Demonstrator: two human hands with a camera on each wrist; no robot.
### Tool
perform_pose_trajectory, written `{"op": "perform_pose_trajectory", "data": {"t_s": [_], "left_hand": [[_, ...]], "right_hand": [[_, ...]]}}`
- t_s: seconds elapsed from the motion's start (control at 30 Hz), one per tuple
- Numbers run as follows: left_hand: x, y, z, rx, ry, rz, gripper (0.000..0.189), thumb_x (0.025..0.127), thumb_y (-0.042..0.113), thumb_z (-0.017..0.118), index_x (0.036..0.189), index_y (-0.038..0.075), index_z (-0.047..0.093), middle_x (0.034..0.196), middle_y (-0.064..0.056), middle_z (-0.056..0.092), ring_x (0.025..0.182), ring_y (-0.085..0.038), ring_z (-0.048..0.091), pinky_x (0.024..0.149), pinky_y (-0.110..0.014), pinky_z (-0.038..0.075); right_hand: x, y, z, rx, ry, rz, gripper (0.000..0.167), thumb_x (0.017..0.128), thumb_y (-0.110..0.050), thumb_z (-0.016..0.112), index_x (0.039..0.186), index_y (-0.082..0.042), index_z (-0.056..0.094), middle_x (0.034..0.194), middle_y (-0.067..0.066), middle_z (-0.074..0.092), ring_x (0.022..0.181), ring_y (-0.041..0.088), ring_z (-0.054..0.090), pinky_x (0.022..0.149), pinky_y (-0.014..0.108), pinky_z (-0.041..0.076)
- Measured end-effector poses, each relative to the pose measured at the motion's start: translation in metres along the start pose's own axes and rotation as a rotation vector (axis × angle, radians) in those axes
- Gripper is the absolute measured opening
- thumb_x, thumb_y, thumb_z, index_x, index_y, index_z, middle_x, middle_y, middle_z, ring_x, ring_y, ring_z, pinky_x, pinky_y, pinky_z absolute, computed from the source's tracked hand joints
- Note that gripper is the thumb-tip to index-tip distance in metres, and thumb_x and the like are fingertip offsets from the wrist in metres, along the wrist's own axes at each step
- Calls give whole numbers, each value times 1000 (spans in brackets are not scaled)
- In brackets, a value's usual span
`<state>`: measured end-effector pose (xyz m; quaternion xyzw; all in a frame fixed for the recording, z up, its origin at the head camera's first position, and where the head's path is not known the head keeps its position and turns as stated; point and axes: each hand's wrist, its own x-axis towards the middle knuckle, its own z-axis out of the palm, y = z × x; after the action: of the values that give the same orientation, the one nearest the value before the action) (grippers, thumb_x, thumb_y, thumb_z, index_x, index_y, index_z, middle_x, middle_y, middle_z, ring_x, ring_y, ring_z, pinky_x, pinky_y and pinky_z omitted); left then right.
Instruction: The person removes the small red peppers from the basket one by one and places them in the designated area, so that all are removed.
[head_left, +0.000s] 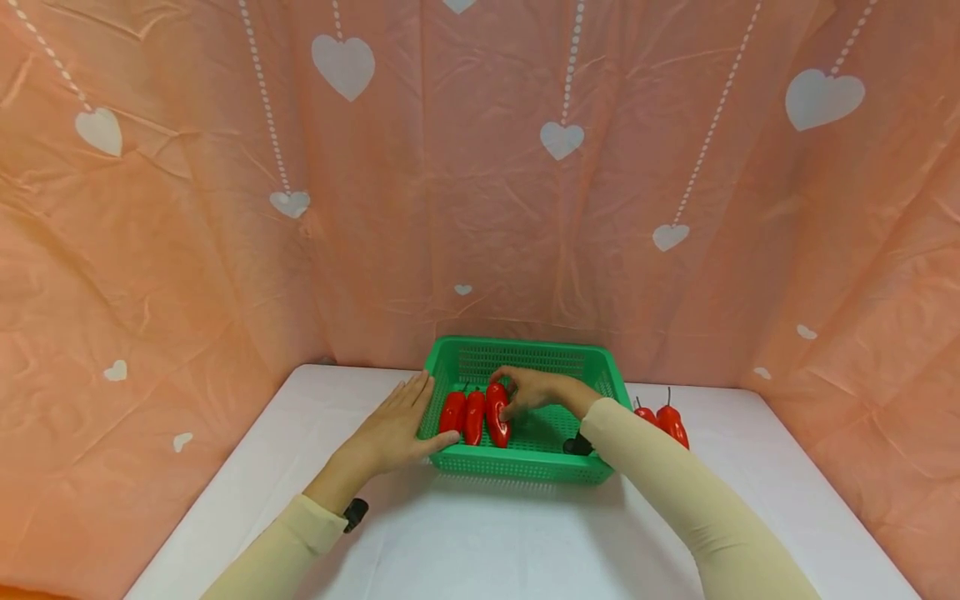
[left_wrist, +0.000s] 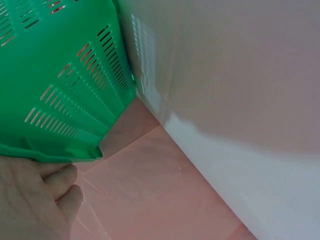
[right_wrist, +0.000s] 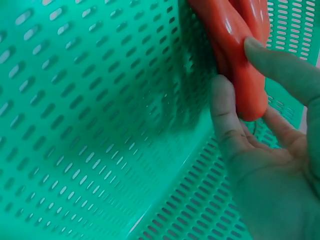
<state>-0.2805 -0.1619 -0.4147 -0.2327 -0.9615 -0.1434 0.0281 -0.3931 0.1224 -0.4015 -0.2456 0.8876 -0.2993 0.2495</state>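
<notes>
Inside a green plastic basket (head_left: 525, 468) lie three long red peppers side by side at the left. My right hand (head_left: 528, 390) reaches into it and grips the rightmost pepper (head_left: 496, 415), which lies along the basket floor. In the right wrist view, thumb and fingers stand on either side of that pepper (right_wrist: 240, 65). The middle pepper (head_left: 474, 417) and the left pepper (head_left: 453, 414) are beside it. My left hand (head_left: 393, 425) rests along the basket's left rim, fingers straight and thumb over the front corner. In the left wrist view, its fingers (left_wrist: 64, 181) touch the rim.
Two more red peppers (head_left: 672, 423) lie on the white table (head_left: 480, 542) to the right of the basket, partly behind my right sleeve (head_left: 675, 483). A pink curtain with hearts (head_left: 487, 208) hangs close behind the basket and along both sides.
</notes>
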Motion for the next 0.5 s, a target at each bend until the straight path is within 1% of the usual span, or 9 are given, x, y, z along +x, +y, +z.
{"op": "perform_pose_trajectory", "data": {"t_s": [0.13,0.27,0.4,0.5], "left_hand": [[0,-1,0,0,2,0,113,99,78,51,167,-8,22,178,-21,16,165,-40,15,135,-53,14],[1,-1,0,0,-2,-1,112,100,77,51,167,-7,22,178,-21,17,165,-40,15,135,-53,13],[0,-1,0,1,-6,1,112,100,77,51,167,-8,22,178,-21,17,165,-39,15,135,-53,13],[0,0,0,-2,-3,3,112,100,78,50,167,-8,21,178,-22,16,165,-40,14,135,-53,12]], "right_hand": [[0,1,-1,20,0,-13,71,95,-10,81,157,-10,45,126,17,63,107,28,67,92,42,61],[-1,2,-2,16,20,-16,68,95,-12,82,154,-15,49,133,18,59,116,31,62,95,45,59],[-1,1,-2,29,34,-21,69,94,-9,81,155,-18,49,139,18,56,125,34,58,97,46,59],[-2,0,-4,55,32,-34,72,95,-4,78,158,-17,47,142,20,52,120,33,60,94,46,61]]}}
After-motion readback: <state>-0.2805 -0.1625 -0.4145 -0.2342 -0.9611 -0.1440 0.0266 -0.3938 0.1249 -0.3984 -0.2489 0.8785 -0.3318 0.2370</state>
